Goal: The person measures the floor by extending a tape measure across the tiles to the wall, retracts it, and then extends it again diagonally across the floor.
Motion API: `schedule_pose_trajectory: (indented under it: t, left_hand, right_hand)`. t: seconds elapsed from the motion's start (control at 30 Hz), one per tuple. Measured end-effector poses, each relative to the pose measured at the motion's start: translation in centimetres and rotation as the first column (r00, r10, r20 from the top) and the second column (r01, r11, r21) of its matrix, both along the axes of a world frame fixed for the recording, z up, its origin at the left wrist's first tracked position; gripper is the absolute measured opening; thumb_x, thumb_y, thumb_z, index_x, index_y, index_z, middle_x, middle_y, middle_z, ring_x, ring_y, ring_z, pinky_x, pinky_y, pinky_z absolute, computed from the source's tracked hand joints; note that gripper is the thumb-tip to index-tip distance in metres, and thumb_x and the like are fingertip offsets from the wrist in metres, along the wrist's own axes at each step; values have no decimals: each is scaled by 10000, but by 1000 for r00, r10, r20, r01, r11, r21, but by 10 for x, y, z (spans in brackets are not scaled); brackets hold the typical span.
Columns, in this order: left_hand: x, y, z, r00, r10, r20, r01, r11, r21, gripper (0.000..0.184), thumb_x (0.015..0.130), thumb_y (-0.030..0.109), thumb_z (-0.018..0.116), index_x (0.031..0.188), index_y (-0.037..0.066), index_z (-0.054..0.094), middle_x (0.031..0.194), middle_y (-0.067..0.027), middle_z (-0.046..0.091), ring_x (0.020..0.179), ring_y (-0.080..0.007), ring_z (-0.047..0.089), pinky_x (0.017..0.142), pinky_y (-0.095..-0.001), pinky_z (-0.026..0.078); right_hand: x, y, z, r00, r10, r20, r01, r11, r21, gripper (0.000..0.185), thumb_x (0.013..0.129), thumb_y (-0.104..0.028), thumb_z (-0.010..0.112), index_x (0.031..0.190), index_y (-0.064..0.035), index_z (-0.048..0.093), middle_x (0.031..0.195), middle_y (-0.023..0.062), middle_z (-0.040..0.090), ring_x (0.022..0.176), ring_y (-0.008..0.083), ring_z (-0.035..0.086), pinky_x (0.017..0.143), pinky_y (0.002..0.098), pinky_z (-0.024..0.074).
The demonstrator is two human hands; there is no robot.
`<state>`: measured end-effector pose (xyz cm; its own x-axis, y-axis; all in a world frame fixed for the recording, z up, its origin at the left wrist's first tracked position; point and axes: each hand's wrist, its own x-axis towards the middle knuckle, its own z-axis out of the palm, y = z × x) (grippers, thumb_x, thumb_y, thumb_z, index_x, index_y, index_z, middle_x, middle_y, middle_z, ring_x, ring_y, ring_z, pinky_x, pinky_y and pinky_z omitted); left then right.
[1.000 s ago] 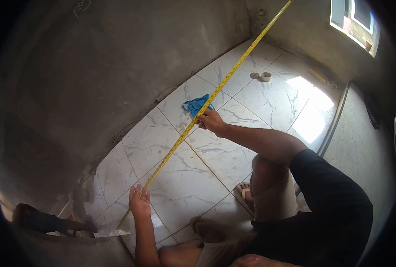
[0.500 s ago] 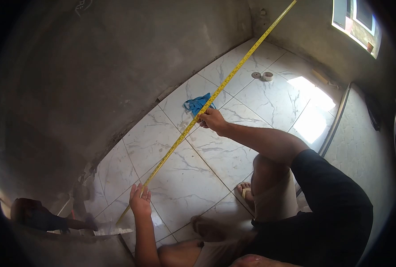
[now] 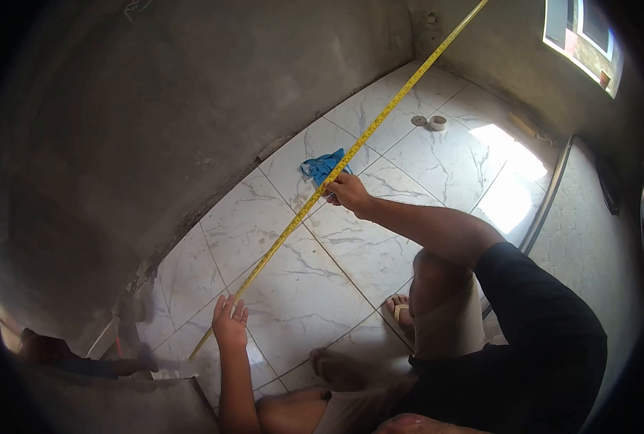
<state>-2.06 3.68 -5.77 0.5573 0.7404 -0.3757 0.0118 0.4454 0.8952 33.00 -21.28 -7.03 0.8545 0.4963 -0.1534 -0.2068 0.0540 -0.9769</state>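
A long yellow measuring tape (image 3: 380,120) stretches diagonally from the lower left, above the tiled floor, to the top edge. My right hand (image 3: 348,194) pinches it near the middle of the view, fingers wrapped around its edge. Lower down, my left hand (image 3: 230,323) is at the tape with its fingers raised and apart; the tape passes behind the fingertips, and I cannot tell whether they touch it. A crumpled blue cloth (image 3: 323,167) lies on the floor just beyond my right hand, partly covered by the tape.
A grey wall (image 3: 155,130) borders the white tiles (image 3: 300,267). Near the far corner sit a roll of tape (image 3: 438,124) and a small grey disc (image 3: 419,121). A pale padded panel (image 3: 590,217) leans at right. Another person's arm (image 3: 126,367) reaches in at lower left.
The other person at lower left has sunk slightly lower. My hands and the measuring tape keep nearly the same position, with only a small shift of the view.
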Motion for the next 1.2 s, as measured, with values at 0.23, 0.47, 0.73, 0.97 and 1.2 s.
schedule_pose_trajectory:
  t: [0.23, 0.47, 0.73, 0.97, 1.2]
  left_hand:
    - [2, -5, 5, 1000, 8, -23, -8, 1000, 8, 411, 926, 145, 570, 1314, 115, 437, 1235, -48, 573, 1056, -211, 581, 870, -370, 478]
    - [0, -2, 0, 999, -43, -20, 44, 999, 25, 480, 933, 164, 559, 1373, 84, 387, 1315, -95, 519, 1116, -251, 555, 903, -381, 461]
    - [-1, -3, 0, 997, -66, -26, 67, 997, 36, 522, 929, 170, 560, 1400, 58, 363, 1351, -118, 495, 1129, -264, 549, 896, -374, 465]
    - [0, -2, 1, 997, -58, -49, 59, 998, 16, 438, 920, 149, 573, 1332, 87, 435, 1277, -76, 545, 1074, -236, 579, 889, -381, 469]
    - [0, -3, 0, 993, -89, -78, 91, 996, 24, 407, 926, 155, 571, 1314, 98, 460, 1268, -64, 557, 1050, -225, 587, 882, -376, 467]
  right_hand:
    - [-2, 1, -1, 1000, -4, 16, 4, 1000, 3, 188, 967, -202, 548, 962, -27, 618, 872, 52, 642, 704, 103, 569, 690, 263, 517]
    - [-2, 2, 0, 1000, 6, 23, -6, 1000, -4, 183, 960, -196, 557, 963, -25, 621, 866, 52, 646, 706, 105, 574, 698, 268, 524]
    - [-4, 2, 0, 1000, 8, 17, -8, 1000, 11, 185, 954, -199, 568, 963, -23, 626, 865, 55, 653, 682, 105, 583, 683, 266, 527]
    - [-2, 3, -1, 1000, 12, 15, -12, 1000, 5, 173, 954, -188, 562, 961, -27, 628, 869, 57, 656, 678, 101, 582, 684, 261, 528]
    - [-4, 3, 2, 1000, 7, 18, -7, 1000, 0, 171, 955, -183, 558, 959, -27, 628, 870, 60, 657, 685, 101, 581, 693, 264, 531]
